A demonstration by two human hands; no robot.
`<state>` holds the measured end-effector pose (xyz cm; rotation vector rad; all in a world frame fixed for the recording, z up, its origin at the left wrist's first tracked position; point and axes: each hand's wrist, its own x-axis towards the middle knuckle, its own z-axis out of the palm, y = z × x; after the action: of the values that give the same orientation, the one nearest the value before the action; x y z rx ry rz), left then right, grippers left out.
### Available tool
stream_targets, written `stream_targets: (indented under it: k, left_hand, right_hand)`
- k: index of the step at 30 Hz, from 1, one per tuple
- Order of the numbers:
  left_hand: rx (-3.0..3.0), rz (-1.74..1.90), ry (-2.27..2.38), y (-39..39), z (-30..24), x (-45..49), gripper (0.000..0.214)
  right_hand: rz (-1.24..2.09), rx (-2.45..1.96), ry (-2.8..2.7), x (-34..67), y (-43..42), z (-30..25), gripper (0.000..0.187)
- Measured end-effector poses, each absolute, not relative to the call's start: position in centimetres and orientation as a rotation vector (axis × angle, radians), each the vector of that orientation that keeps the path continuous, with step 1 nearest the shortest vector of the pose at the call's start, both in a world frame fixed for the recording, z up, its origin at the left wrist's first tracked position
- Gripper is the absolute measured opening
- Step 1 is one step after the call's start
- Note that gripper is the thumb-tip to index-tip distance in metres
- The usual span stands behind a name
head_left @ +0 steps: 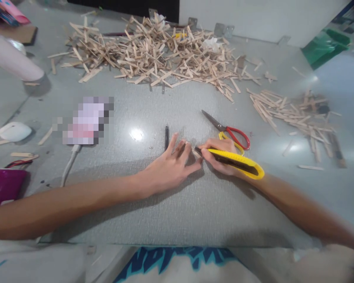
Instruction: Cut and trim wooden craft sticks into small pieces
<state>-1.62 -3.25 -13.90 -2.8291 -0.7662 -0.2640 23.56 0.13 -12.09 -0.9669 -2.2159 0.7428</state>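
My right hand [221,159] is wrapped around a yellow and black utility knife [238,162], its tip pointing left toward my other hand. My left hand [169,167] has its thumb and fingers around a small wooden stick [194,151], pressed against the table; the fingers partly hide it. The knife's tip meets the stick or lies just beside it; I cannot tell which. A black pen-like rod [166,137] lies just beyond my left fingers. Behind my right hand rest scissors [222,127] with red and yellow handles.
A big heap of wooden sticks [153,55] covers the back of the grey table [165,220]. More sticks [283,112] lie at the right. On the left are a blurred-out phone [88,120] with a white cable [67,167], a white case [14,131] and a purple object [7,188].
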Motion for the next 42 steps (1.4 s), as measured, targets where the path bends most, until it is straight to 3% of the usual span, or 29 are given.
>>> stream_targets:
  k: [10, 17, 32, 42]
  left_hand:
    - [-2.846, -0.347, -0.747, -3.2, -14.5, -1.6, 0.062]
    - [-2.817, -0.392, -0.681, -3.2, -15.0, -1.7, 0.063]
    - [-2.791, -0.330, -0.665, -3.2, -14.5, -1.8, 0.072]
    - [-2.779, -0.380, -0.685, -3.0, -14.7, -1.6, 0.064]
  right_hand:
    - [0.690, -0.954, -2.219, 23.6, 0.3, -12.5, 0.035]
    - [0.660, -0.963, -2.080, 23.6, -0.4, -12.3, 0.025]
    - [0.648, -0.890, -2.122, 23.1, 0.2, -12.8, 0.023]
    - [0.659, -0.910, -2.150, 23.3, 0.3, -12.7, 0.021]
